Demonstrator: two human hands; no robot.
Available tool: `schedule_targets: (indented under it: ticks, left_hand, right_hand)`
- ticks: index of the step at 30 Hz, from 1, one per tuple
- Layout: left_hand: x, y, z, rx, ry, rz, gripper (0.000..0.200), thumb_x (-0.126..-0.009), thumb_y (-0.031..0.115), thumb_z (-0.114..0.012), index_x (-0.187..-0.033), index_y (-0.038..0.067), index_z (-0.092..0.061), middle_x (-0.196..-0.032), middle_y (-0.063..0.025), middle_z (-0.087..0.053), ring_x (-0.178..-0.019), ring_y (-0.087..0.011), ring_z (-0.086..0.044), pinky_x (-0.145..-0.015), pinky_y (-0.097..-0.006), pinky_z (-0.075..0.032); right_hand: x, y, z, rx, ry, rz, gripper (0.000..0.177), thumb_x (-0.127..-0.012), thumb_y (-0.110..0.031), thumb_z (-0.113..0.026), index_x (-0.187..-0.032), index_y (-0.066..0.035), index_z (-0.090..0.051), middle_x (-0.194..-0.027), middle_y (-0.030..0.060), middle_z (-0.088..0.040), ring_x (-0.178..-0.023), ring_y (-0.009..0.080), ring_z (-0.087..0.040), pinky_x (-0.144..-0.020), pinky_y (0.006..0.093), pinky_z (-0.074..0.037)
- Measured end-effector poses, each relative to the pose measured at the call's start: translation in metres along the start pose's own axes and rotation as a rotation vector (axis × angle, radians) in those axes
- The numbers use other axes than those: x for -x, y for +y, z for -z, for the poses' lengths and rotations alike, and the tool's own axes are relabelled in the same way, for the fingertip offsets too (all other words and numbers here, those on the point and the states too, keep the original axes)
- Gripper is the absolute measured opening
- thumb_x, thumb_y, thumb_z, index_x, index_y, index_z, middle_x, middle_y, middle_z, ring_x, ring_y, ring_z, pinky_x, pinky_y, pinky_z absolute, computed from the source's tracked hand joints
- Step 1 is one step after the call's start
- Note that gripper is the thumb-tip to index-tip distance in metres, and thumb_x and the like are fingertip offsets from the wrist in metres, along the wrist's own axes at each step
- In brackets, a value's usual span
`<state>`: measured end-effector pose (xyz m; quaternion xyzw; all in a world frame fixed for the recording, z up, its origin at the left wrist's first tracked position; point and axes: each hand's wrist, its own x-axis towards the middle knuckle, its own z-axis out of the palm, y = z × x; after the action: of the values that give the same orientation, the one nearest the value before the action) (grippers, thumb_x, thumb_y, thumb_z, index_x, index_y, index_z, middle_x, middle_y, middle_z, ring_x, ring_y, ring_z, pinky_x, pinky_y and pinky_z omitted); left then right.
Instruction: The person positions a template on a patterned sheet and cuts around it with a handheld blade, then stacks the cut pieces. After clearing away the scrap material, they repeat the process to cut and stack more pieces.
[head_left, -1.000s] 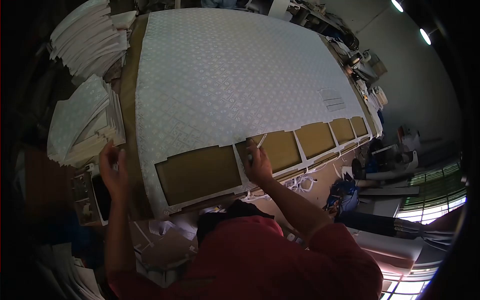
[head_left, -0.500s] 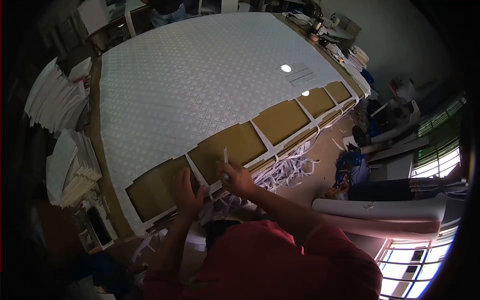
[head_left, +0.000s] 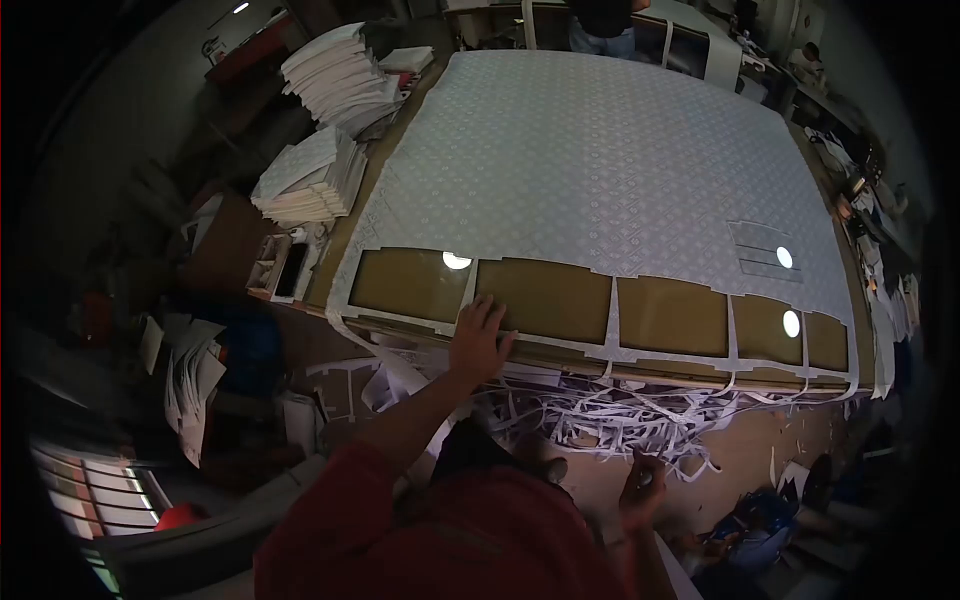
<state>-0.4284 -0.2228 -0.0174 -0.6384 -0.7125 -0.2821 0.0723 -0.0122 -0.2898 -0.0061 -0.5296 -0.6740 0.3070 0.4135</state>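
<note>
A large white patterned sheet [head_left: 600, 170] covers most of the table, with cut-out openings along its near side that show the brown tabletop [head_left: 545, 297]. My left hand [head_left: 478, 345] lies with fingers apart on the near edge, over a narrow white strip between two openings. Away from the table, low on the right, my right hand [head_left: 641, 490] is closed round something small with a pale glint, too dark to name. Below the near edge hangs a tangle of thin white offcut strips [head_left: 610, 420].
Paper stacks [head_left: 315, 175] stand at the table's left side, beside a small box with a dark flat object [head_left: 292, 270]. A person [head_left: 603, 30] stands beyond the far edge. Blue bags [head_left: 755, 530] lie on the floor at lower right.
The view has swung left. My right hand, earlier over an opening with a slender light tool, has dropped below the table edge. My left hand still rests at the near edge.
</note>
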Motion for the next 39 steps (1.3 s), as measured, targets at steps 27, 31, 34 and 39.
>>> schedule_targets:
  ticks: [27, 31, 34, 39]
  left_hand:
    - [-0.074, 0.038, -0.045, 0.155, -0.046, 0.021, 0.053, -0.095, 0.031, -0.073, -0.139, 0.004, -0.057, -0.148, -0.0244, -0.05, -0.136, -0.0483, -0.045, -0.114, -0.057, -0.038]
    - [-0.08, 0.051, -0.038, 0.089, -0.086, 0.106, 0.053, -0.093, 0.031, -0.074, -0.137, 0.005, -0.059, -0.147, -0.0231, -0.051, -0.136, -0.0457, -0.045, -0.113, -0.0546, -0.04]
    - [-0.084, 0.056, -0.034, 0.024, -0.096, 0.174, 0.052, -0.092, 0.031, -0.075, -0.135, 0.005, -0.06, -0.147, -0.0214, -0.051, -0.137, -0.044, -0.046, -0.113, -0.0527, -0.041]
    - [-0.088, 0.06, -0.031, -0.002, -0.101, 0.179, 0.051, -0.091, 0.032, -0.076, -0.133, 0.005, -0.062, -0.146, -0.0197, -0.052, -0.139, -0.0424, -0.045, -0.115, -0.0509, -0.041]
  right_hand:
    - [-0.255, 0.068, 0.07, 0.385, 0.183, 0.14, 0.03, -0.092, -0.002, -0.067, -0.12, -0.003, -0.058, -0.107, 0.0228, -0.071, -0.098, 0.0429, -0.07, -0.083, 0.045, -0.056]
    - [-0.369, 0.146, 0.096, 0.408, 0.153, 0.268, 0.041, -0.094, -0.008, -0.07, -0.131, -0.002, -0.053, -0.125, 0.0231, -0.065, -0.114, 0.0429, -0.064, -0.091, 0.0466, -0.053]
    - [-0.444, 0.2, 0.118, 0.438, 0.16, 0.2, 0.051, -0.093, -0.013, -0.072, -0.138, -0.003, -0.049, -0.131, 0.0243, -0.061, -0.117, 0.0432, -0.062, -0.093, 0.0471, -0.052]
    - [-0.491, 0.247, 0.104, 0.618, 0.151, 0.254, 0.055, -0.091, -0.018, -0.074, -0.136, -0.001, -0.047, -0.13, 0.0253, -0.061, -0.116, 0.0455, -0.059, -0.097, 0.0511, -0.046]
